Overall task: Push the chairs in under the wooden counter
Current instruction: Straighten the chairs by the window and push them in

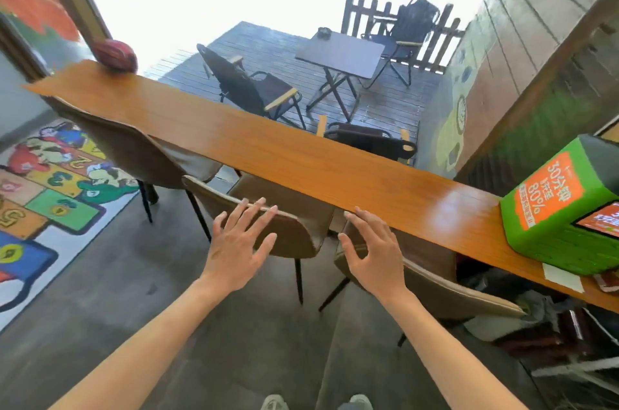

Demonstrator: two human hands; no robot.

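The middle chair is being touched by the spread left hand; the right hand is being held wide over the neighbouring chair.

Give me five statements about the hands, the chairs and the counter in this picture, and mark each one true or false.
1. Three brown chairs stand along the near side of the wooden counter. True: the left chair, the middle chair and the right chair.
2. The left hand is at the backrest of the middle chair, fingers spread. True.
3. The right hand is closed in a fist around a chair leg. False: it is open, at the top of the right chair's backrest.
4. A blue box sits on the counter's right end. False: the box is green with orange panels.
5. The reddish ball lies on the floor mat. False: it rests on the counter's far left end.
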